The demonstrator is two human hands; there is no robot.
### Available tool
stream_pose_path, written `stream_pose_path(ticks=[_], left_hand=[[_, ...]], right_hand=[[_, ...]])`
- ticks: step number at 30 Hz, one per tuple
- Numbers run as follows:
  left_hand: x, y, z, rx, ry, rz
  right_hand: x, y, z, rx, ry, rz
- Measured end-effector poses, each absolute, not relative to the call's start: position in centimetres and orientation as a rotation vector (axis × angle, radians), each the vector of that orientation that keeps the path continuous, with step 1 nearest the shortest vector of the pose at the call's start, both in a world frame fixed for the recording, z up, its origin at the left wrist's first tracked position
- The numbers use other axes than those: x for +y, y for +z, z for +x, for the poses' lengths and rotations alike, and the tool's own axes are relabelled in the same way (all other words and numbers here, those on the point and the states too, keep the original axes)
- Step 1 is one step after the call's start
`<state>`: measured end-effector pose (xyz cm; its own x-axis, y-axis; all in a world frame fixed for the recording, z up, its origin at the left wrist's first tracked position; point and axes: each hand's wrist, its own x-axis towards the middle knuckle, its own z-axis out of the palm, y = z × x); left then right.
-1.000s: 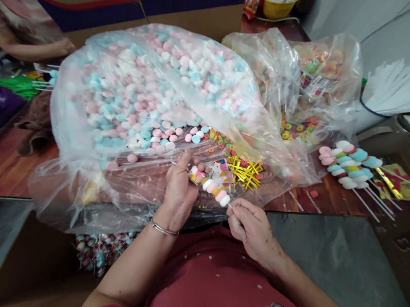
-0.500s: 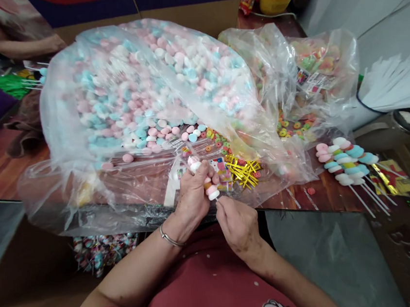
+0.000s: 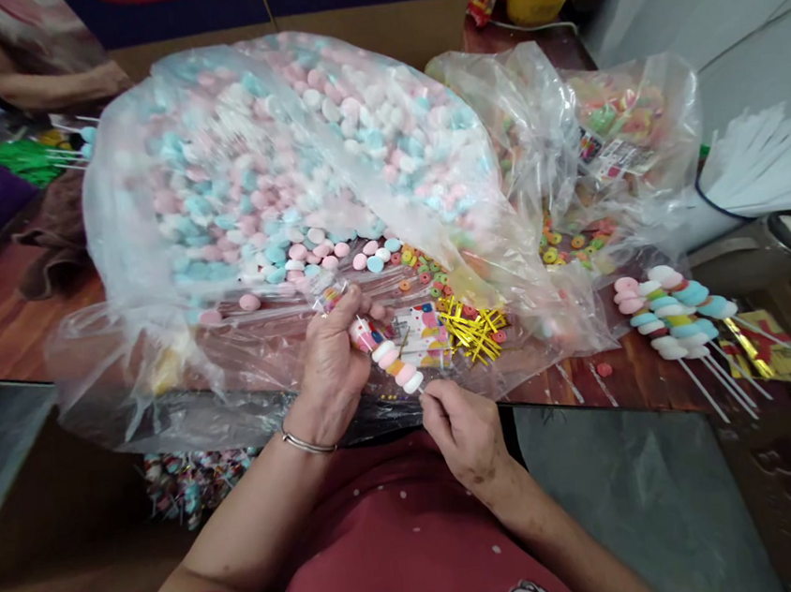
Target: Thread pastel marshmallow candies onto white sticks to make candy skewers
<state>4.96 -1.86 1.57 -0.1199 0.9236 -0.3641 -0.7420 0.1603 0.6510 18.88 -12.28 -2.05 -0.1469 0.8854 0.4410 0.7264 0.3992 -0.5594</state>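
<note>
Between my hands is a candy skewer (image 3: 397,368), with pink, white and orange pieces threaded on a stick. My left hand (image 3: 336,363) is closed round a clear printed plastic bag (image 3: 366,334) at the skewer's upper end. How much of the candy lies inside the bag is unclear. Below the lowest white piece, my right hand (image 3: 466,430) pinches the stick. Just beyond my hands lie a stack of printed bags (image 3: 428,338) and a heap of gold twist ties (image 3: 474,330).
A big clear bag of pastel marshmallows (image 3: 249,179) fills the table's middle. Gummy rings (image 3: 578,244) lie to its right. Several finished-looking marshmallow skewers (image 3: 676,314) rest at the right edge. Below left stands an open cardboard box (image 3: 56,501). Another person's arm (image 3: 55,85) shows at the far left.
My left hand has moved left and up along the skewer, showing more of the candy and the printed bag. My right hand keeps its pinch on the stick, nearly in place.
</note>
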Motion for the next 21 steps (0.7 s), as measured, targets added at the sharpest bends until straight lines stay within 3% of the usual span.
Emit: stream_pose_path(ticks=[5,10,13,18,21], left_hand=[[-2.3,1.1,6.0,0.948,1.477,0.280],[-3.1,0.6,6.6,0.904,1.448,0.379],[-3.2,0.5,6.4,0.888,1.427,0.386],[-3.3,0.5,6.6,0.847,1.397,0.380],[-4.1,0.7,7.3,0.848,1.368,0.396]], right_hand=[[-12.6,-1.9,18.3,-2.068,-0.142,-1.332],[-12.7,-1.7,18.2,-2.037,-0.103,-1.337],[-12.7,-1.6,18.5,-1.870,0.269,-1.398],[-12.5,-1.3,17.9,-1.065,1.411,-1.382],[-12.2,-1.0,16.9,-0.651,1.743,-1.169]])
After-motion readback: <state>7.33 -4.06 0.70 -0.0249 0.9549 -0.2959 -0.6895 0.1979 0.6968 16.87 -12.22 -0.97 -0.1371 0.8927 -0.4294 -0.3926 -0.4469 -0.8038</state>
